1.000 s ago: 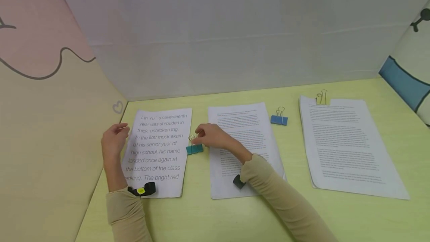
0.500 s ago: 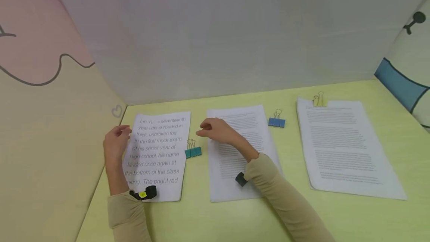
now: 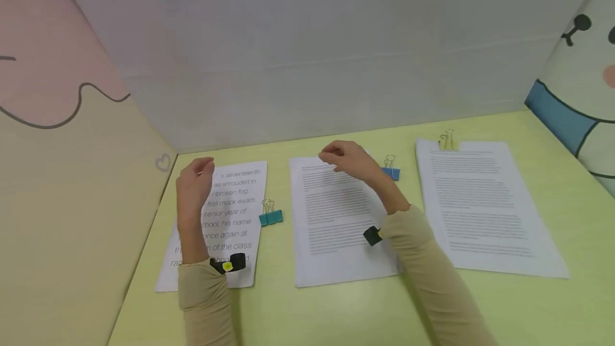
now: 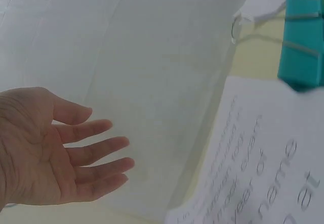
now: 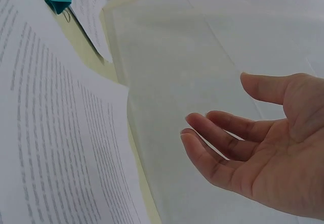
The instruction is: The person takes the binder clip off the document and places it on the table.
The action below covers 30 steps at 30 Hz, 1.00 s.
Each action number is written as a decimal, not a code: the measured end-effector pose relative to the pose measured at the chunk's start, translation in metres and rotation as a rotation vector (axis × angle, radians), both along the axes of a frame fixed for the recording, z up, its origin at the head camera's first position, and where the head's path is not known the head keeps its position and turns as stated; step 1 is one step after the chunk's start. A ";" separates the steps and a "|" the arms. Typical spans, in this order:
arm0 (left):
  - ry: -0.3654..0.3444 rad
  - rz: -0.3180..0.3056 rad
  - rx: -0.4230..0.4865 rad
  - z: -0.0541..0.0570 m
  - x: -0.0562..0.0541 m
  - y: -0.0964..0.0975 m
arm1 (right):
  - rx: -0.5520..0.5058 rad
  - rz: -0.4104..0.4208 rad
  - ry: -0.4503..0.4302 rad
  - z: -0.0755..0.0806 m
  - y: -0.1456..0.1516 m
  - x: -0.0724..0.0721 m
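Observation:
My left hand (image 3: 194, 186) hovers over the left side of the large-print paper stack (image 3: 230, 228), its fingers loosely extended and nothing in them, as the left wrist view shows. Over the top of the middle paper stack (image 3: 331, 228) is my right hand (image 3: 353, 160), relaxed and holding nothing. A teal binder clip (image 3: 271, 218) lies at the right edge of the large-print stack; whether it bites the sheets is hard to tell. Partly behind my right hand and wrist, a blue binder clip (image 3: 392, 173) lies on the table, right of the middle stack.
On the right lies a third paper stack (image 3: 480, 202), with a yellow binder clip (image 3: 449, 142) at its top edge. The pale green table (image 3: 336, 316) meets a white back panel (image 3: 307, 79) and printed side panels.
My right hand has left the teal clip and moved right and up over the middle stack. My left hand has shifted right and slightly up, over the large-print sheets. The head view has turned slightly.

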State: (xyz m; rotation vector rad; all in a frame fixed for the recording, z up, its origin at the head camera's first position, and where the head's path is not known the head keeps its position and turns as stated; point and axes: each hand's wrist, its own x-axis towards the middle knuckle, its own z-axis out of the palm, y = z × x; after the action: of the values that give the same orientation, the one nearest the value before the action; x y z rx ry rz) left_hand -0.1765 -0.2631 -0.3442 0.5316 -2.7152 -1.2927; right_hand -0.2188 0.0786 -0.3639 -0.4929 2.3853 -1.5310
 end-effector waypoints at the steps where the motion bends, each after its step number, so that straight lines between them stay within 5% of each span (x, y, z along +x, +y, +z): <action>1: 0.008 -0.016 0.005 0.001 -0.002 0.006 | -0.010 -0.007 -0.001 0.000 0.005 0.000; 16: 0.105 -0.240 0.081 -0.002 -0.025 0.124 | -0.046 -0.155 -0.109 -0.002 0.097 0.002; 22: 0.169 -0.380 0.076 -0.009 -0.022 0.177 | 0.010 -0.263 -0.088 -0.002 0.135 0.011; 30: 0.124 -0.540 0.033 -0.021 -0.013 0.238 | 0.056 -0.404 -0.089 -0.007 0.184 0.025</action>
State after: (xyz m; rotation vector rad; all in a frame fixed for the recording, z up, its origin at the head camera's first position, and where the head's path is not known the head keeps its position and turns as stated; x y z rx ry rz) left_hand -0.1898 -0.0249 -0.3651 -0.3014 -2.8335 -1.4102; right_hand -0.1936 0.2623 -0.3713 0.0781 2.5568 -1.5923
